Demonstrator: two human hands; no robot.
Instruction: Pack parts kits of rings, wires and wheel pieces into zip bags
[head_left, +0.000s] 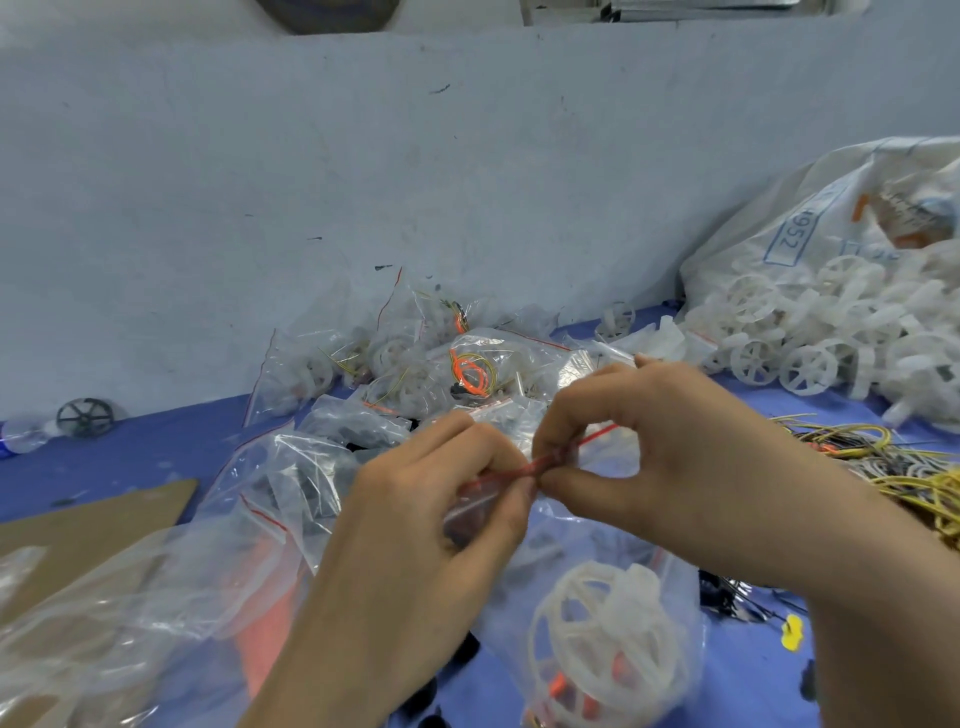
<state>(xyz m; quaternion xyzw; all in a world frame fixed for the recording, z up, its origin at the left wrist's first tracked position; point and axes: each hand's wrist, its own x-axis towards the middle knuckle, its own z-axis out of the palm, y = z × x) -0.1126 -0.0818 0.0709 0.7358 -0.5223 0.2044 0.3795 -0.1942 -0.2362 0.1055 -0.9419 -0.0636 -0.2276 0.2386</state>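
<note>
Both hands are pinching the red zip strip (540, 462) of a clear bag (597, 623) holding white wheels (608, 629): left hand (436, 519) and right hand (660, 467) meeting above the blue table (156, 452), filled bags (441, 374) piling behind

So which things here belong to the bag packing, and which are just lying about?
In the job: left hand and right hand, both pinching the seal of the zip bag; wheel pieces inside it; wheel pile; yellow wires; packed bags.
Lying about: dark wheel; cardboard sheet; yellow scrap.
</note>
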